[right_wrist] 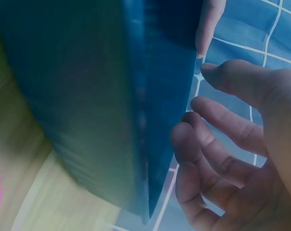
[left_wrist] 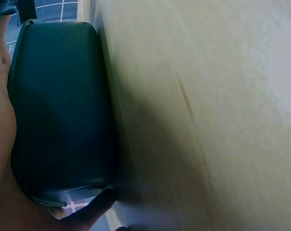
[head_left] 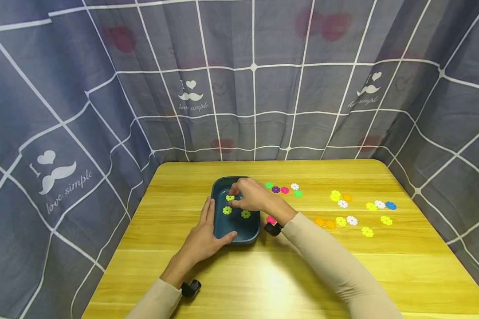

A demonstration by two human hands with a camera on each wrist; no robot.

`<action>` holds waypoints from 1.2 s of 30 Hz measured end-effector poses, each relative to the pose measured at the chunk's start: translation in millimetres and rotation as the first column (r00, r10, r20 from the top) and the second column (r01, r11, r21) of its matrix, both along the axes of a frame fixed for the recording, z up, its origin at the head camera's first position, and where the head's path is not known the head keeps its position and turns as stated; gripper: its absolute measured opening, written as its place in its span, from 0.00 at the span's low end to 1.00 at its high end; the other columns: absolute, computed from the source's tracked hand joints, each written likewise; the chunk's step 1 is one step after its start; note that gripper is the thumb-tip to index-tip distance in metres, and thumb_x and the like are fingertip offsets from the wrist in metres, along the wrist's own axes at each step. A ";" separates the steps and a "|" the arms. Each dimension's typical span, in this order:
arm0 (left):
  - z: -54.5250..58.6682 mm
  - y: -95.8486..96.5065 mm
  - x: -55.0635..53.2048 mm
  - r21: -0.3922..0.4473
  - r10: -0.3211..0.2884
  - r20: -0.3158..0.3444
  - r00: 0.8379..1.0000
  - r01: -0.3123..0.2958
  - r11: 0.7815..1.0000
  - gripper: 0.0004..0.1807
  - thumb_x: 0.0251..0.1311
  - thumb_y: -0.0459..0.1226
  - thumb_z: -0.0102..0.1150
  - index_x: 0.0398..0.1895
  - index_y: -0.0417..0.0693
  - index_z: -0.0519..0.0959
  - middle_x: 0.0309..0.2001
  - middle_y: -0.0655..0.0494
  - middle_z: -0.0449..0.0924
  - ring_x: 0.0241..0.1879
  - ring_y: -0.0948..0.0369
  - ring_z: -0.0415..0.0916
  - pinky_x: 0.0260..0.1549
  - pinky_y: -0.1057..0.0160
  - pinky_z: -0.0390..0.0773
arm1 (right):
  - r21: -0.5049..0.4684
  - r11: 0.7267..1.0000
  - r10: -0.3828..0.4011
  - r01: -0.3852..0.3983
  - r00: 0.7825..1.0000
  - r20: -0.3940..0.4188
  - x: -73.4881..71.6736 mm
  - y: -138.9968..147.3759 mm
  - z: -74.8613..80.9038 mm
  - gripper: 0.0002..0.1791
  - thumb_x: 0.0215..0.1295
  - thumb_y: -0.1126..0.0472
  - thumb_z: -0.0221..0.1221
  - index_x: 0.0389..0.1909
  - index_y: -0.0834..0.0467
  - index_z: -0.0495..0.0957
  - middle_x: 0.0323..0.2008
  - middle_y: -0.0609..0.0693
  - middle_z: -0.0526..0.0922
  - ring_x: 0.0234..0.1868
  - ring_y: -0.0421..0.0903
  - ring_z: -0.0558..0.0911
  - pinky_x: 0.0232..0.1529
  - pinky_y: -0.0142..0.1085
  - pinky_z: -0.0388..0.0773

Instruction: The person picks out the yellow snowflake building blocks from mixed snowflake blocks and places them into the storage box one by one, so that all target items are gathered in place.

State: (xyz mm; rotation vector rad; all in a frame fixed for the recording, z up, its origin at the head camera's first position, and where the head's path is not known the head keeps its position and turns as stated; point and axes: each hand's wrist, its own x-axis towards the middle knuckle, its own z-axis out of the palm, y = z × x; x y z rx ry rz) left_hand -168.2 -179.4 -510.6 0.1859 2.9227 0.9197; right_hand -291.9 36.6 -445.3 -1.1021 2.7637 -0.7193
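A dark blue-green rectangular box [head_left: 245, 232] stands on the table with several yellow-green flower-shaped discs [head_left: 227, 210] on its floor. My left hand [head_left: 201, 239] rests against it, straight fingers along the left wall and thumb at the near end. In the left wrist view the box [left_wrist: 63, 106] fills the area beside the palm. Over the far part of the box is my right hand [head_left: 249, 195], its fingers loosely bent. The right wrist view shows a gap between the thumb [right_wrist: 237, 79] and the fingers [right_wrist: 208, 144], with nothing held there.
Right of the box lie scattered flower-shaped discs: a purple disc [head_left: 276, 189], a pink disc [head_left: 284, 190], an orange disc [head_left: 330, 224], a blue disc [head_left: 390, 205] and several yellow, white and green ones. A grey checked curtain [head_left: 231, 88] surrounds the wooden table [head_left: 287, 274] at the back and sides.
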 end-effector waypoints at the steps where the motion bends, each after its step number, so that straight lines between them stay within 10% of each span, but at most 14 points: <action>1: 0.0 -0.1 0.1 0.002 0.000 0.000 1.000 0.000 1.000 0.75 0.71 0.69 0.75 0.99 0.46 0.37 1.00 0.47 0.30 0.78 0.30 0.80 0.64 0.30 0.89 | -0.001 1.000 -0.002 0.002 1.000 0.000 0.3 1.1 -0.3 0.20 0.77 0.50 0.78 0.59 0.60 0.95 0.55 0.59 0.97 0.60 0.58 0.94 0.67 0.53 0.92; 24: 2.7 0.1 -0.8 0.005 0.016 0.022 1.000 -0.016 1.000 0.74 0.71 0.67 0.76 1.00 0.50 0.35 1.00 0.50 0.29 0.82 0.29 0.74 0.73 0.26 0.83 | -0.029 0.996 -0.085 0.084 0.996 -0.023 6.0 43.6 -6.7 0.19 0.77 0.50 0.78 0.58 0.58 0.95 0.53 0.56 0.95 0.57 0.58 0.93 0.62 0.52 0.92; 36: 2.9 1.1 0.9 0.010 0.020 0.031 0.999 -0.020 1.000 0.74 0.71 0.68 0.75 1.00 0.52 0.34 1.00 0.51 0.28 0.85 0.28 0.70 0.76 0.24 0.79 | -0.079 0.990 -0.120 0.116 0.992 -0.047 11.5 77.8 -13.0 0.13 0.75 0.54 0.80 0.53 0.57 0.96 0.48 0.54 0.95 0.33 0.39 0.85 0.42 0.38 0.88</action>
